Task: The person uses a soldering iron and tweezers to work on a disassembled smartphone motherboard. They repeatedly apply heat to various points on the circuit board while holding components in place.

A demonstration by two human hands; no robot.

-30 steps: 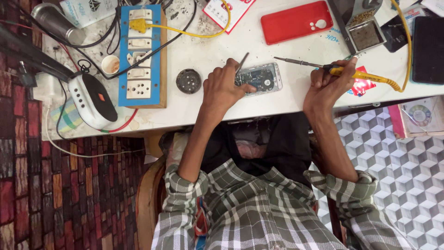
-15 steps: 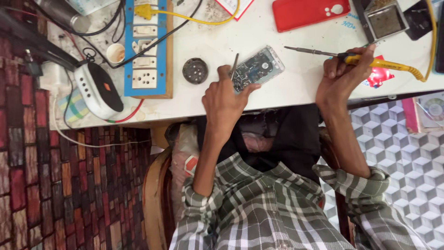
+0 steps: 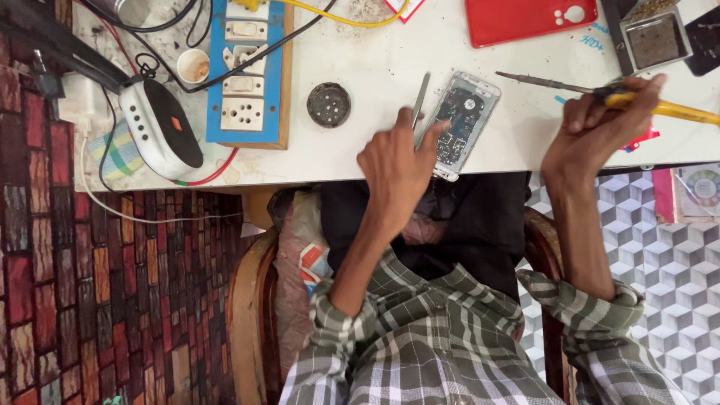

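White and scuffed, the table (image 3: 375, 67) fills the top of the view, with brick-patterned flooring to one side and cube-patterned tiles to the other. A red phone cover (image 3: 529, 18) lies near the far edge, cut off by the frame, beside a small square metal tin (image 3: 657, 40); a blue switchboard (image 3: 244, 71) with white sockets sits beyond a round dark disc (image 3: 328, 104). The left hand (image 3: 396, 169) reaches over the near table edge, fingers curled, pinching thin tweezers (image 3: 421, 101) and touching the opened phone (image 3: 462, 120), whose circuit board shows. The right hand (image 3: 596, 139) is closed around a yellow-handled soldering iron (image 3: 600, 94), tip pointing toward the phone, not touching it. Its cable runs out of frame.
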